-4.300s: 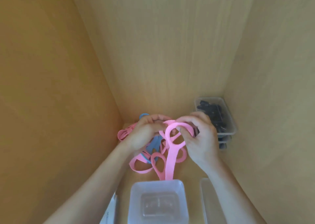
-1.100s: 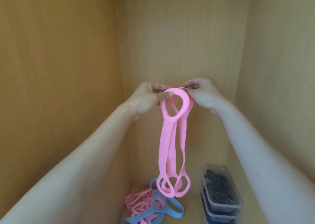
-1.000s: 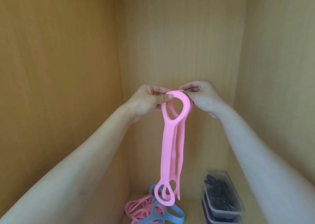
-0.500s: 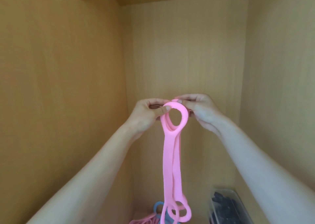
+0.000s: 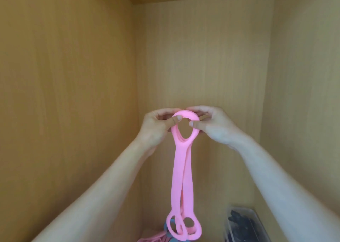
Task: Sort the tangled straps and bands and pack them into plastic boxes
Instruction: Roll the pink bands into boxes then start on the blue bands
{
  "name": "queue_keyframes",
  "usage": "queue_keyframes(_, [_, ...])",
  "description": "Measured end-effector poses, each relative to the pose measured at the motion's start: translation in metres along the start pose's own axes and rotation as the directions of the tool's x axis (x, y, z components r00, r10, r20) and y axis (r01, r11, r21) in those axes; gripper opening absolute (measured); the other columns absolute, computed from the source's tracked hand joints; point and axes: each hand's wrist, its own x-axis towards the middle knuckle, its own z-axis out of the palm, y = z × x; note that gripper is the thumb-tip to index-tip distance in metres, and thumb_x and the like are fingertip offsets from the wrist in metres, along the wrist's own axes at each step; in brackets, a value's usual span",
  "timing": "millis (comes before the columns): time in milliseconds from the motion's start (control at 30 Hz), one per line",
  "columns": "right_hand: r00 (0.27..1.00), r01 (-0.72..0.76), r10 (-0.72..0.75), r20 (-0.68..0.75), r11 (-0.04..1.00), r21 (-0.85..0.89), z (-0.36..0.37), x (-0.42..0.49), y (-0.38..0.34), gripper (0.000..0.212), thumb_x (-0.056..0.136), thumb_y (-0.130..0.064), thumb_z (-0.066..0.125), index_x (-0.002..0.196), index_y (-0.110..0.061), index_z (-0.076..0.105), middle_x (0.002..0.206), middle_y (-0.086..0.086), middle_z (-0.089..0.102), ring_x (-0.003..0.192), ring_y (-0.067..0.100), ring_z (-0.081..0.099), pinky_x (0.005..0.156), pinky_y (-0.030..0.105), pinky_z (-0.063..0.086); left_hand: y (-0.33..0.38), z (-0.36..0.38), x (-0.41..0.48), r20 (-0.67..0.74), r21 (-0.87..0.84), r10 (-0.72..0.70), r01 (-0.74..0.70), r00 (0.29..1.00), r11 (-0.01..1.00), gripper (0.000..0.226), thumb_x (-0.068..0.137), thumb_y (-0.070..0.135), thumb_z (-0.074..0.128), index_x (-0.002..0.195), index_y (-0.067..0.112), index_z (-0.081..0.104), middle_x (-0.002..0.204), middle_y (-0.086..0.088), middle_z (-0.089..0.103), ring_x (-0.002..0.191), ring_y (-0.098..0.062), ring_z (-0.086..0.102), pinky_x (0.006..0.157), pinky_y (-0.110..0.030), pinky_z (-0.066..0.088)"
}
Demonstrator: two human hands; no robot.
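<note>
While the left hand [image 5: 158, 126] and right hand [image 5: 211, 126] pinch, grips closed, the pink straps [image 5: 182, 177] hanging toward 6 o'clock, the tangled pile [image 5: 154, 239] beneath and 1 filled box [image 5: 244, 223] at 5 o'clock suggest sorting is midway.

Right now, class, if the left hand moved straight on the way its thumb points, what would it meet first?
Probably the right hand. The left hand pinches the pink straps at their top loop, thumb aimed across the opening at the right thumb; depth is unclear.
</note>
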Motion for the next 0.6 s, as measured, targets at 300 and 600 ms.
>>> queue_keyframes(300, [0.992, 0.022, -0.026, -0.124, 0.999, -0.029, 0.000, 0.001, -0.018, 0.029, 0.090, -0.001, 0.070, 0.106, -0.024, 0.073, 0.102, 0.002, 0.073, 0.088, 0.024, 0.070, 0.085, 0.037, 0.059, -0.004, 0.000, 0.000, 0.174, -0.105, -0.192, 0.212, 0.966, 0.972, 0.054, 0.079, 0.040, 0.077, 0.122, 0.014, 0.059, 0.106, -0.004, 0.073, 0.099, -0.014, 0.071, 0.079, -0.030, 0.057])
queue_keyframes(600, [0.990, 0.004, -0.010, -0.138, 0.999, -0.045, -0.014, 0.010, -0.037, 0.032, 0.087, 0.003, 0.071, 0.090, -0.030, 0.073, 0.083, -0.008, 0.070, 0.074, 0.011, 0.069, 0.071, 0.033, 0.060, -0.062, 0.008, -0.052, 0.450, 0.122, -0.390, 0.377, 0.803, 0.918, 0.063, 0.071, 0.012, 0.075, 0.130, 0.005, 0.056, 0.124, -0.010, 0.070, 0.118, -0.028, 0.064, 0.111, -0.049, 0.043])
